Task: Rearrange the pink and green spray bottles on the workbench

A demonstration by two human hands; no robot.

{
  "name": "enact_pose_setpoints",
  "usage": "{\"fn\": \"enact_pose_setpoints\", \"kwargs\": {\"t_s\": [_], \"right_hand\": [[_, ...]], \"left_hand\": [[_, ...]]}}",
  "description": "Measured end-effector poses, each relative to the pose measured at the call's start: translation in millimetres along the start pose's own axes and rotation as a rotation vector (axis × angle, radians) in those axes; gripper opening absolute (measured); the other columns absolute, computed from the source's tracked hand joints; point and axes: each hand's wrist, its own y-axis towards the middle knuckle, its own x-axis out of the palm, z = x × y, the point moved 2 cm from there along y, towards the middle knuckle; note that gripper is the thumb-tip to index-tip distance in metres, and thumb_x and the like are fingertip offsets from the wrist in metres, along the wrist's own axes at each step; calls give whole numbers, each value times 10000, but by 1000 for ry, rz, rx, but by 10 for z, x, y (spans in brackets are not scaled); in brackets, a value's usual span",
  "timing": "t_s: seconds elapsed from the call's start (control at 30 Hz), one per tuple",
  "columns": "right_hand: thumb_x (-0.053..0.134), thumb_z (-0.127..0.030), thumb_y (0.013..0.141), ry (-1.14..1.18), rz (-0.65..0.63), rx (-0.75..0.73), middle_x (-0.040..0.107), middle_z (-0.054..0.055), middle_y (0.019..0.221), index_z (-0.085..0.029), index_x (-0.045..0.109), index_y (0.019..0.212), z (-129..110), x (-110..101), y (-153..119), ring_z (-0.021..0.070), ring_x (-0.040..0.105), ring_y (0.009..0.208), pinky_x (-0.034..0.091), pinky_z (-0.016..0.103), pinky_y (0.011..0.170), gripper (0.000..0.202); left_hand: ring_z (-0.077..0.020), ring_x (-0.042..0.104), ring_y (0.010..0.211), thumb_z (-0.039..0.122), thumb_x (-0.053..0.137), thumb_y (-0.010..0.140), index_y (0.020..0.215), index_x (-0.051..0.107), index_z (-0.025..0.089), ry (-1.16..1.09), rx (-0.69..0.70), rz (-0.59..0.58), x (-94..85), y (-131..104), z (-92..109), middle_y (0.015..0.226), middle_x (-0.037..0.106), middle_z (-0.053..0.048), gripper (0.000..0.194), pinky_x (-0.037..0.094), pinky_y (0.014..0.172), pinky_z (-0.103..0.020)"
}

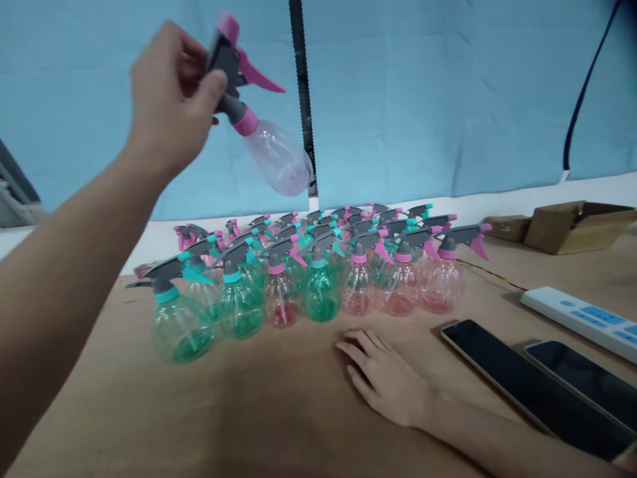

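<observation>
My left hand (174,99) is raised above the table at the upper left, its fingers wrapped round the grey head of a clear spray bottle (281,159) with a pink trigger and collar. The bottle hangs tilted, its base toward the lower right. On the table, my right hand (383,378) rests with its fingers spread and slightly bent, holding nothing. Just beyond it stand rows of round spray bottles, among them a green one with a teal collar (321,295) and a pinkish one with a pink collar (358,290).
Two phones (512,372) (587,378) lie on the wooden table (279,411) at the right. Behind them are a white power strip (582,322) with a cable and an open cardboard box (572,229). A blue sheet (423,99) hangs at the back.
</observation>
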Motion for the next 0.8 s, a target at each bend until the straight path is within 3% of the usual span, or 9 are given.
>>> {"fn": "enact_pose_setpoints", "kwargs": {"t_s": [0.17,0.23,0.3,0.43,0.53,0.8], "right_hand": [[389,-191,870,3,7,-13,504,131,1199,-126,508,1221,2,-7,-7,261,440,1108,387,443,941,376],[384,-190,871,0,7,-14,509,134,1189,-122,508,1216,4,-6,-6,260,442,1106,389,442,937,374],[377,-193,873,-3,7,-19,512,140,1178,-116,515,1200,6,-4,-2,259,444,1101,390,439,935,364],[374,-194,874,2,14,-29,505,143,1185,-112,523,1181,13,7,1,250,443,1104,388,424,938,350],[390,-198,870,7,20,-19,504,131,1191,-127,510,1201,20,11,-3,245,446,1105,381,418,944,360],[391,-195,864,18,10,-21,505,122,1192,-136,500,1215,14,-17,-7,247,438,1105,375,426,945,372]], "left_hand": [[-210,623,820,404,514,809,1001,578,185,-209,-10,121,-16,-828,536,829,659,-64,298,465,736,-331],[-179,627,729,379,510,818,954,574,188,-260,11,151,62,-1048,726,794,658,-46,243,472,673,-298],[-157,618,677,347,508,825,903,565,192,-257,33,99,203,-1180,855,777,658,-29,183,461,622,-270],[-152,596,669,330,472,842,865,536,196,-169,46,-67,529,-1259,912,758,647,-7,151,428,588,-260],[-151,578,649,337,446,850,850,530,197,-148,20,-125,680,-1256,855,719,631,3,163,410,574,-258],[-184,585,766,396,549,782,841,551,218,-368,-37,3,813,-1325,749,825,624,-17,188,444,690,-296]]}}
